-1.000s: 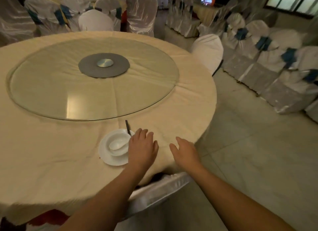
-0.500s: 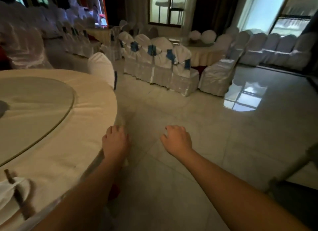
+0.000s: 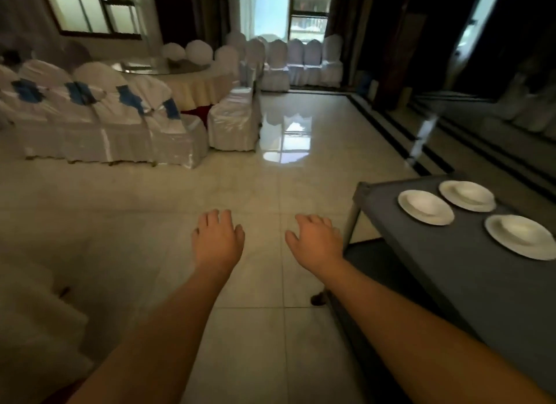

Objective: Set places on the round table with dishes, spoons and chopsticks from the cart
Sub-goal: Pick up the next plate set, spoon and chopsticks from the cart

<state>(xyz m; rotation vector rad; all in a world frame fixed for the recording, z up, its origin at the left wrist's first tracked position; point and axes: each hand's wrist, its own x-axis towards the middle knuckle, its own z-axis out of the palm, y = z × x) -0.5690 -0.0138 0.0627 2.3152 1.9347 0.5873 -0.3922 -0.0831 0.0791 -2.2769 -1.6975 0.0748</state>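
A dark grey cart (image 3: 445,271) stands at the right, and its top carries three white dish sets, each a plate with a bowl: one at the left (image 3: 425,206), one behind it (image 3: 467,195), one nearest the right edge (image 3: 522,236). My left hand (image 3: 217,239) and my right hand (image 3: 316,242) hang over the tiled floor with relaxed fingers, holding nothing. My right hand is just left of the cart's corner post. The round table I am setting is out of view except for a pale edge of cloth (image 3: 33,307) at the lower left.
White covered chairs with blue bows (image 3: 99,124) line the left side. Another round table (image 3: 192,85) with more chairs stands behind them. Glossy floor tiles (image 3: 264,175) stretch ahead. Dark walls and windows close off the back and right.
My view has swung right, away from the round table with its placed dish, spoon and chopsticks, and the cart has come into sight. Both hands stay without anything in them.
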